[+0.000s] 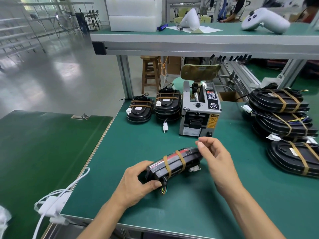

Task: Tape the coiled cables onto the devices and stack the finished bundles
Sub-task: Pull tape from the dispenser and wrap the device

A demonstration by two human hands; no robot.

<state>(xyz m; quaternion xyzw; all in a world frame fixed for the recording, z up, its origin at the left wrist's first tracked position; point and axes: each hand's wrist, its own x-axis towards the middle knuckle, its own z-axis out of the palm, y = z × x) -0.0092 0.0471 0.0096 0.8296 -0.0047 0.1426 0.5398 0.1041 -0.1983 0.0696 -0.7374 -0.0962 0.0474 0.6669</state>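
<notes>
The device (174, 163) lay tilted on edge at the centre of the green mat (120, 187), two brown tape bands already round it. The left hand (138, 183) gripped its seven o'clock end, fingers curled about the casing. The right hand (215, 157) hovered at two o'clock, loosely curled, holding nothing visible. The glossy shell looked rigid and slippery; its loose wires seemed fragile, so holding it by the casing edges appeared safest.

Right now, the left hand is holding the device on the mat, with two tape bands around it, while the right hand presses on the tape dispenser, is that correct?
Not quite. The right hand touches nothing; it hovers just in front of the tape dispenser, fingers loosely curled. The head view shows this. The rest holds: the left hand grips the device with two tape bands.
</notes>
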